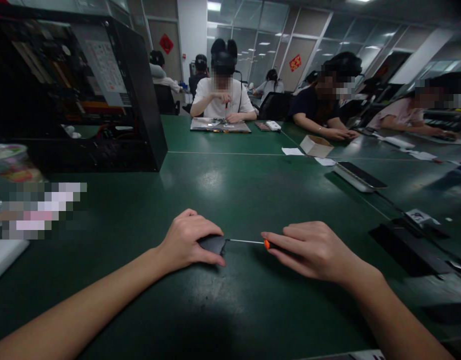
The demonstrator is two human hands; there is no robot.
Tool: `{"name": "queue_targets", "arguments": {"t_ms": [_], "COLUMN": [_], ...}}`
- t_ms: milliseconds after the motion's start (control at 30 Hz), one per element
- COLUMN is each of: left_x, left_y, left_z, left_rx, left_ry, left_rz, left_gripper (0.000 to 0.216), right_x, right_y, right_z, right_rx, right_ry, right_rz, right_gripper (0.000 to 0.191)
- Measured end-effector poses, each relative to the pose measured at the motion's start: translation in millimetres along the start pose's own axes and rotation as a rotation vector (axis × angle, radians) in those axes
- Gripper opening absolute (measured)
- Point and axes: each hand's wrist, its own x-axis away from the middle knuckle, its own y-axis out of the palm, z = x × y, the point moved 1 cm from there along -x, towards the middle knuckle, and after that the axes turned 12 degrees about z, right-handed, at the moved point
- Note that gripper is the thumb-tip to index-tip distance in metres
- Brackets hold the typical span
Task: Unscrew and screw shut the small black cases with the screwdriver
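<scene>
My left hand (189,240) is closed around a dark grey, flat-faced piece (214,244), whose exact kind I cannot make out. Thumb and fingers grip it from both sides, just above the green table. In my right hand (316,252) is a screwdriver (267,244) with an orange and black handle, held level between thumb and fingers. Its thin metal shaft points left, and the tip meets the right-hand edge of the dark piece. The palm side of my left hand hides part of that piece.
An open black computer case (140,100) stands at the left, near a plastic cup (16,165). To the right lie a phone-like slab (360,175) on a white box, a cardboard box (316,146) and a black box (406,245). Co-workers sit across the green table (230,195).
</scene>
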Motion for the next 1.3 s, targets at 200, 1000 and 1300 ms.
{"name": "queue_targets", "arguments": {"t_ms": [200, 1000, 1300], "left_x": [1.1, 1.6, -1.8], "left_y": [0.6, -0.5, -6.1], "left_z": [0.8, -2.2, -13.0], "left_rx": [-0.012, 0.025, 0.064], "left_ry": [0.020, -0.013, -0.221], "left_rz": [0.006, -0.013, 0.014], "left_gripper": [0.059, 0.059, 0.057], "right_x": [2.9, -4.1, 0.8], "right_y": [2.1, 51.7, 44.8], "right_z": [3.6, -17.4, -0.7], "right_rx": [-0.020, -0.327, -0.300], "right_ry": [0.020, 0.312, 0.421], "right_rz": [-0.008, -0.259, -0.103], "right_gripper": [0.026, 0.030, 0.028]}}
